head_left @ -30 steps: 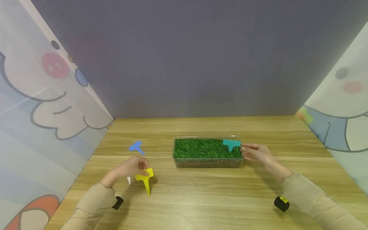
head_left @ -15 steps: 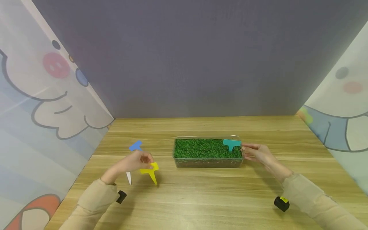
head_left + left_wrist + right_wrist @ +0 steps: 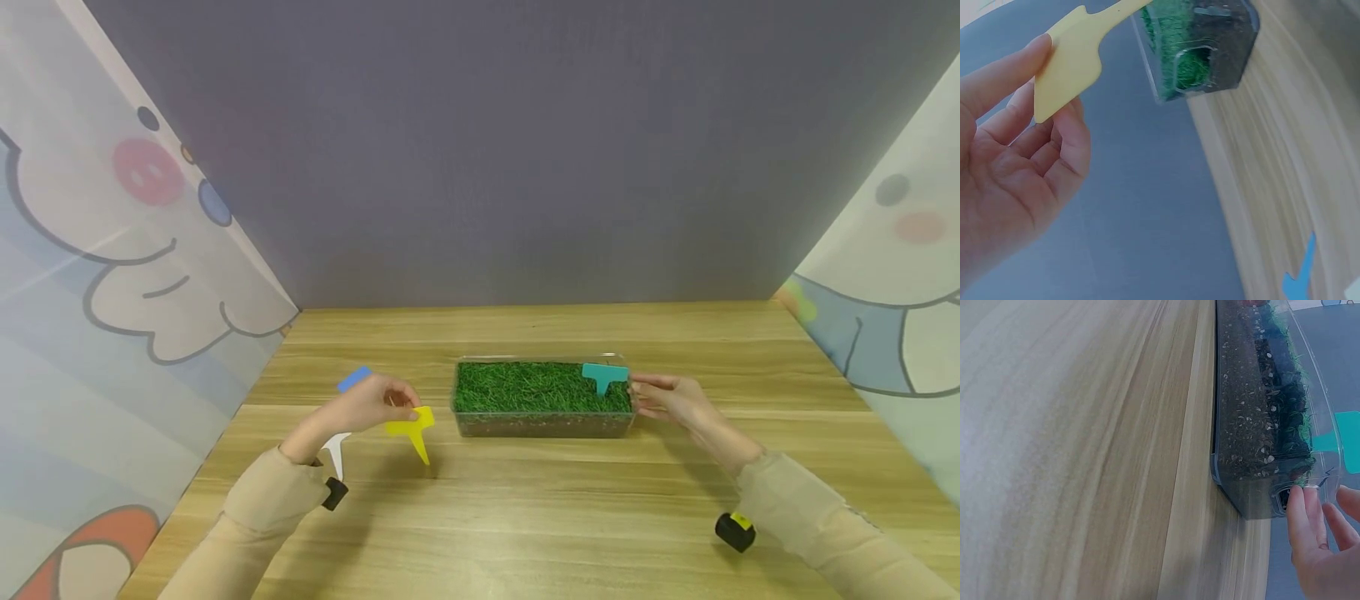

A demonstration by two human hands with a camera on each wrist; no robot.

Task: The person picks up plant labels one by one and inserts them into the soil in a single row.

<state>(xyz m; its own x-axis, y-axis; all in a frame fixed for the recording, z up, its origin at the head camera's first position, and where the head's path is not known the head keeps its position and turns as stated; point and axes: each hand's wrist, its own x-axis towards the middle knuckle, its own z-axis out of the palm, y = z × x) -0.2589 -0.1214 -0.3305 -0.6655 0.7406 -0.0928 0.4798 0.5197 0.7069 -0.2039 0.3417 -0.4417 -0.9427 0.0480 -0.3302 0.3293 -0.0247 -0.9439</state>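
Note:
My left hand point(image 3: 372, 403) pinches the head of a yellow T-shaped plant label point(image 3: 412, 422) between thumb and fingers, its stem pointing down above the table. In the left wrist view the label's stem points toward the planter. My right hand point(image 3: 678, 403) touches the right end of a clear plastic planter box point(image 3: 545, 427), fairly straight fingers point(image 3: 1299, 525) at the cut-out in its end wall. Dark soil and green grass point(image 3: 517, 385) fill the box. A teal plant label point(image 3: 604, 374) stands upright in the grass near the right end.
A blue plant label point(image 3: 354, 379), partly hidden behind my left hand, lies on the wooden table point(image 3: 570, 517). A white plant label point(image 3: 336, 454) is close to my left wrist. Behind the table rises a grey wall point(image 3: 480, 167); cartoon-printed panels flank both sides.
My left hand has moved right and away from me with the yellow label, toward the planter. More of the white label shows, less of the blue. My right hand has stayed put.

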